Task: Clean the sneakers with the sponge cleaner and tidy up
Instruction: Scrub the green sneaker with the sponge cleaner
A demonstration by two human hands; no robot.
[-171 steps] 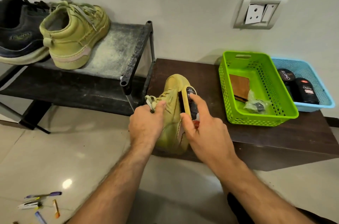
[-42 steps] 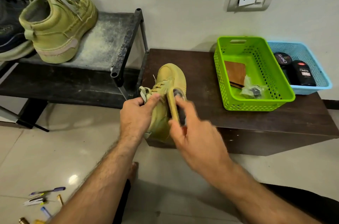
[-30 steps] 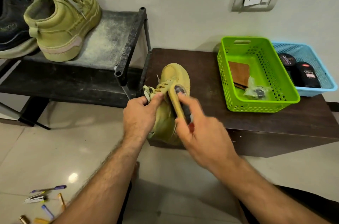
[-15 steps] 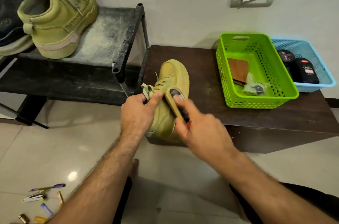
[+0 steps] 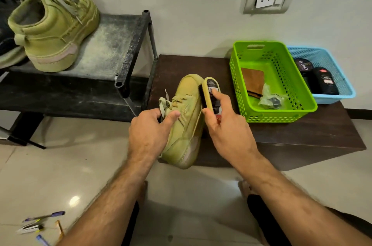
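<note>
An olive-green sneaker (image 5: 186, 116) stands on the front left corner of the dark brown table (image 5: 302, 137), toe pointing away from me. My left hand (image 5: 150, 132) grips its collar by the laces, thumb lying on the upper. My right hand (image 5: 225, 126) holds the sponge cleaner (image 5: 211, 94), a tan oval block with a dark label, against the sneaker's right side near the toe; my forefinger lies along its back. The matching sneaker (image 5: 54, 30) stands on the black shoe rack (image 5: 112, 48) at the upper left.
A green basket (image 5: 302, 108) with a brown wallet and a small plastic bag stands on the table's right; a blue basket (image 5: 346, 92) with dark polish containers is behind it. A black shoe (image 5: 8, 44) sits at the rack's far left. Pens (image 5: 40, 223) lie on the tiled floor.
My right hand has slid the sponge cleaner forward along the sneaker's right side, from mid-shoe toward the toe. My left hand keeps its grip on the collar.
</note>
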